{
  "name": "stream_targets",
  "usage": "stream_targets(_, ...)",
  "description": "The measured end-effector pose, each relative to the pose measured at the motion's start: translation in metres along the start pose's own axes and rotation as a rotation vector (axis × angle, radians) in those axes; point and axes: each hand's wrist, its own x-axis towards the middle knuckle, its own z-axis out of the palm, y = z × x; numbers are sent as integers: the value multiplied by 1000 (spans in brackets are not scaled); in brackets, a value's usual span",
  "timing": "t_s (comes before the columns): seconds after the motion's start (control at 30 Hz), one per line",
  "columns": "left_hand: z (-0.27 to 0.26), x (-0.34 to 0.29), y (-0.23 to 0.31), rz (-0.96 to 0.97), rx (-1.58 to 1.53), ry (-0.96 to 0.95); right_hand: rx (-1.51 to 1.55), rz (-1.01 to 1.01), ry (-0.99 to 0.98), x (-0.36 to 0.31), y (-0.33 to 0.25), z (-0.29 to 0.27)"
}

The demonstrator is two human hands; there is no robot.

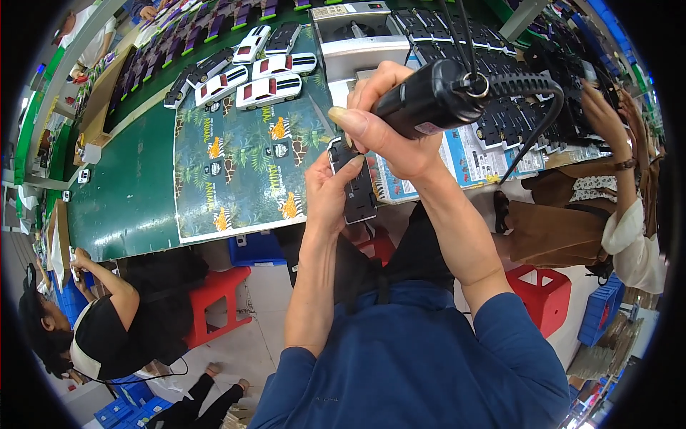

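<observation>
Nearest the camera, a black corded power driver point(429, 100) is gripped by the right hand point(401, 146), its fingers and thumb closed around the body. Below it, at the near edge of the green workbench point(128, 186), the left hand point(329, 186) grips a toy car point(359, 193), black underside facing up. White toy cars point(268, 91) stand at far left on a printed sheet point(246, 161).

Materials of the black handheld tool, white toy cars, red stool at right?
Black tool: probably plastic housing, smooth, with soft highlights.
White toy cars: glossy finish, bright sheen; painted metal or plastic, can't tell.
Red stool: likely moulded plastic, one even colour, openings formed into it.
</observation>
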Motion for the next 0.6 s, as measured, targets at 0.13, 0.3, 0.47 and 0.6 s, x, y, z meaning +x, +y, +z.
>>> stream_targets(0.13,0,-1,0,-15,1,21,0,23,22,-4,0,3)
stream_targets(0.3,-1,-1,-1,-3,8,13,108,96,210,-8,0,8)
stream_targets(0.47,-2,0,-2,11,9,4,79,128,214,-9,-5,7)
stream_targets(0.6,-2,-1,-4,36,31,5,127,112,217,-9,-6,7)
